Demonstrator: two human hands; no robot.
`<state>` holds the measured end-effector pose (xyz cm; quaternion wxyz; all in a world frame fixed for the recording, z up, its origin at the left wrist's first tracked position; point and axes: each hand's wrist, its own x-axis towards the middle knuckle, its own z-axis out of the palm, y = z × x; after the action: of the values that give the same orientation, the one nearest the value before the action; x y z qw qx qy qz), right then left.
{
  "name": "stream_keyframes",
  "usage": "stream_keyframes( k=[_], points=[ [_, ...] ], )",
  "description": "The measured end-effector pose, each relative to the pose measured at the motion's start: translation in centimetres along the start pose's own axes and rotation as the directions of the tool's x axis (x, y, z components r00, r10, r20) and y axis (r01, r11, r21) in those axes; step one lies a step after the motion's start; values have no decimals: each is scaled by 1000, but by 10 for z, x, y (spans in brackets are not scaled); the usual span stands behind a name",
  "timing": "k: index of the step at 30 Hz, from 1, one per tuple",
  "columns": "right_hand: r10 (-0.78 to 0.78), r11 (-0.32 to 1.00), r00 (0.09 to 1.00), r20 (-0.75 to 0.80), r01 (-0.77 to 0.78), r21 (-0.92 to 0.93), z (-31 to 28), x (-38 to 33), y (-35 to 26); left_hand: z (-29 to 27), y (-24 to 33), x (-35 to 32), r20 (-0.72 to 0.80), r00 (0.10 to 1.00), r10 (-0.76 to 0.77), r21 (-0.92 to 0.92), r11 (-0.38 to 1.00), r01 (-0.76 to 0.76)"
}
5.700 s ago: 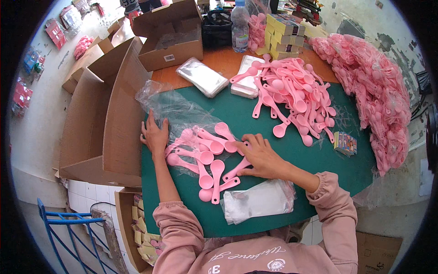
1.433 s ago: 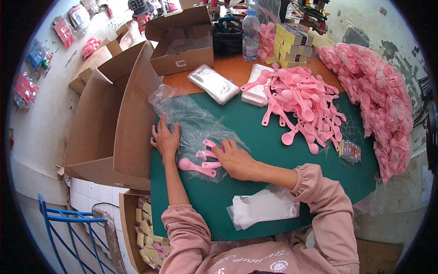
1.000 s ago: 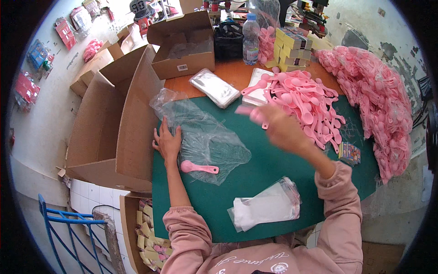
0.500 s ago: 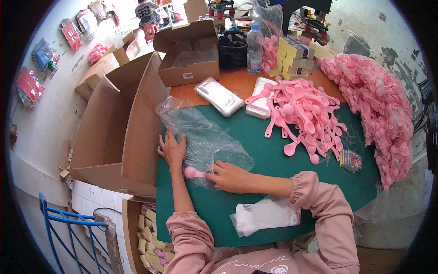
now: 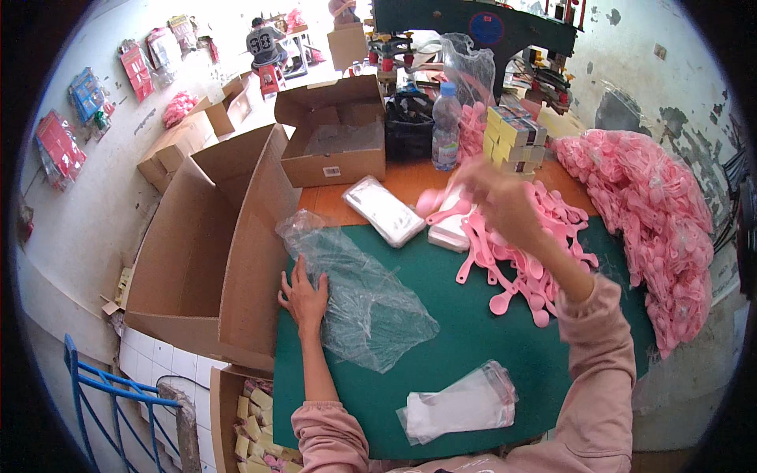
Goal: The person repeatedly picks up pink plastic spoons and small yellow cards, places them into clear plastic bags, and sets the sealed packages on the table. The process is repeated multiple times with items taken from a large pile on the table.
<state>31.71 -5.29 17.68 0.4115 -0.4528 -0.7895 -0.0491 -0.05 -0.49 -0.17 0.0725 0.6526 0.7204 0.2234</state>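
The largest thing is the green-covered desk, with a tall open cardboard box beside its left edge, close enough, it seems, to be reached without stepping away. A long heap of bagged pink spoons lies along the right side, near the wall, perhaps to leave the middle free for handling. A smaller open carton stands at the far side. Nearer, a limp clear bag lies flat under the left hand, whose fingers are spread wide on its left edge, probably because such thin film would slide otherwise. Loose pink spoons are piled to the right of the bag, partly hidden behind the right hand, which is raised above them and blurred. Clear sleeves lie near the front edge, likely for easy reach. Smallest, a blurred pink spoon shows just beside the right hand's fingers; I cannot tell whether they grip it.
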Motion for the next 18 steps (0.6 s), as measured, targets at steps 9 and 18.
stream_keyframes(
  k=[9,18],
  points=[
    [-242,879,713,-658,-127,-460,-58,149,142,-7,6,0,27,999,-18,8,1000,18],
    [-152,809,749,-645,-281,-517,-20,207,228,-1,4,-3,-5,1000,-4,40,999,4]
  ],
)
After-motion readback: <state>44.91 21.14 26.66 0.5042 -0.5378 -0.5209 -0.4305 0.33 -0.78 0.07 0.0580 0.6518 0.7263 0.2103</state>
